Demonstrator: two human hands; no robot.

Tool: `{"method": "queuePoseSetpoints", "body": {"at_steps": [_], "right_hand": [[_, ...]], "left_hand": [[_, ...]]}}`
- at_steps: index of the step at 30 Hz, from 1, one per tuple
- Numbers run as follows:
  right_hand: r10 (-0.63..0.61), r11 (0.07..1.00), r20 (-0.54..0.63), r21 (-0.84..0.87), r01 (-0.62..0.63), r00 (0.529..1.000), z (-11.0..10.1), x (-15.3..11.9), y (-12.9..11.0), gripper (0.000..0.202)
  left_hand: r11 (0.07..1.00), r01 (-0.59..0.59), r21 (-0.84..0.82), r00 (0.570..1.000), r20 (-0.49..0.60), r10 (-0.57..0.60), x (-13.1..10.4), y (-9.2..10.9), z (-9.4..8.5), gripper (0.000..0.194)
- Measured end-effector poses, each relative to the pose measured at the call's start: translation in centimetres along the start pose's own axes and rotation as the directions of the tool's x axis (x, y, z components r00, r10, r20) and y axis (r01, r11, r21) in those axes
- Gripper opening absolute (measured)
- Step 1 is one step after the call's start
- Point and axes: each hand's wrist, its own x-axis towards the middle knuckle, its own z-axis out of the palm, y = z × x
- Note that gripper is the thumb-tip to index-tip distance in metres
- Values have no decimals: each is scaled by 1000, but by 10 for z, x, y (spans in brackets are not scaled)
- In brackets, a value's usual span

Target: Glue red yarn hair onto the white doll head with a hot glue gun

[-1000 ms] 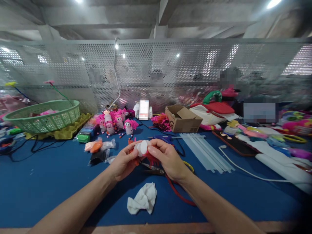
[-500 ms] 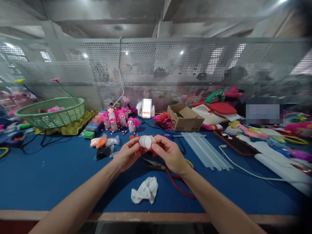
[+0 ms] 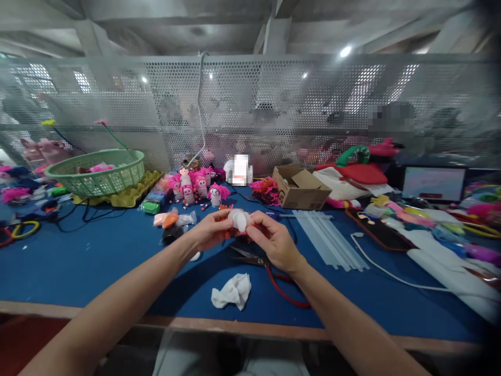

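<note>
Left of the cardboard box point(image 3: 307, 198) and nearer the wearer, the left hand point(image 3: 211, 230) and right hand point(image 3: 274, 243) pinched white discs point(image 3: 240, 222) between them. The box stood with its flaps up, its contents hidden. Well left of it, a green basket point(image 3: 104, 181) held pink pieces point(image 3: 102, 167); between box and basket, clear bags point(image 3: 169, 219) held orange and white material.
</note>
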Motion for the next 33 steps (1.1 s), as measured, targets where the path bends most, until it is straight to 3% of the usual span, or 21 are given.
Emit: {"method": "queuePoseSetpoints", "body": {"at_steps": [12, 22, 33], "right_hand": [[28, 999, 55, -27, -27, 998, 2, -5, 15, 12], [207, 971, 19, 123, -207, 978, 8, -8, 15, 13], [197, 969, 56, 144, -203, 979, 5, -7, 9, 11]], "left_hand": [[994, -95, -49, 995, -44, 92, 1, -19, -15, 38], [993, -67, -99, 993, -107, 57, -3, -24, -6, 38], [995, -86, -53, 988, -134, 79, -6, -23, 1, 39]]}}
